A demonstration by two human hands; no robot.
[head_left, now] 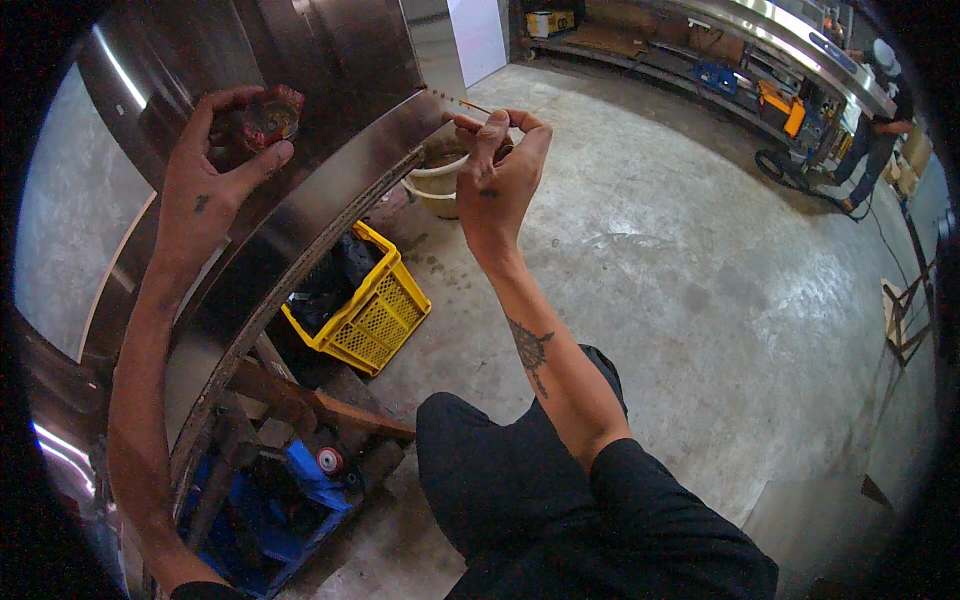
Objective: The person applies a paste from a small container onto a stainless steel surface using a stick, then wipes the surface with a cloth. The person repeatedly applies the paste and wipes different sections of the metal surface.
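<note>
My left hand (203,195) is raised over the shiny metal surface (340,50), fingers curled round a small reddish cut-down cup (270,118) with something dark or yellowish inside. My right hand (498,185) pinches a thin, light-coloured stick (474,106) beside the far end of the metal edge strip (325,190). The stick points left toward the corner of that strip, where a short row of small dark spots shows. Whether its tip touches the metal, I cannot tell.
Below the metal edge stand a pale bucket (436,190), a yellow plastic basket (375,318) with black stuff inside, and a blue crate (325,520) of tools by wooden pieces (345,412). A person (868,150) stands at the far right near a long metal bench (780,25).
</note>
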